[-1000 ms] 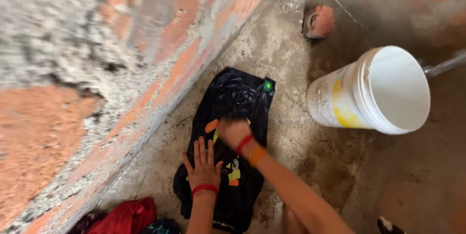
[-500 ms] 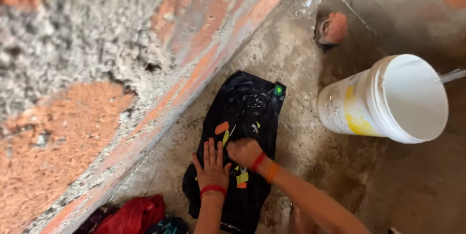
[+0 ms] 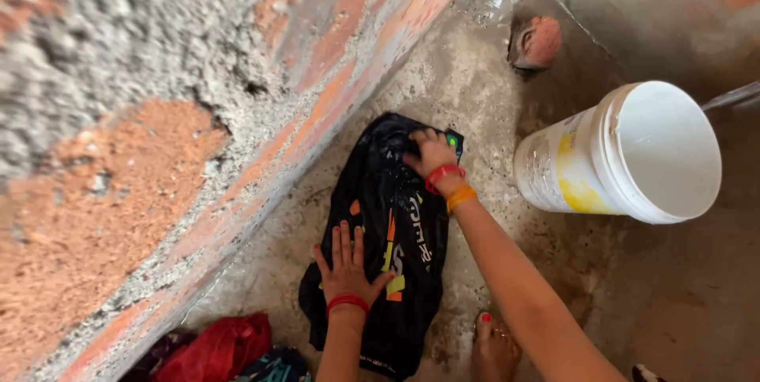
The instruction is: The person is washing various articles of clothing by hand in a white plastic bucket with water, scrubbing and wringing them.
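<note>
A wet black printed garment [image 3: 396, 231] lies spread on the concrete floor [image 3: 491, 113] beside the brick wall [image 3: 198, 113]. The left hand [image 3: 346, 259] presses flat on its lower part, fingers spread apart. The right hand [image 3: 427, 152] presses its far end, fingers curled together over the cloth. A white bucket [image 3: 625, 156] lies tipped to the right of the right fingers; red cloth [image 3: 218, 346] sits behind the left wrist.

Bare forearms, no sleeves; left hand [image 3: 346, 265] red wristband; right hand [image 3: 428, 152] red and orange wristbands.
</note>
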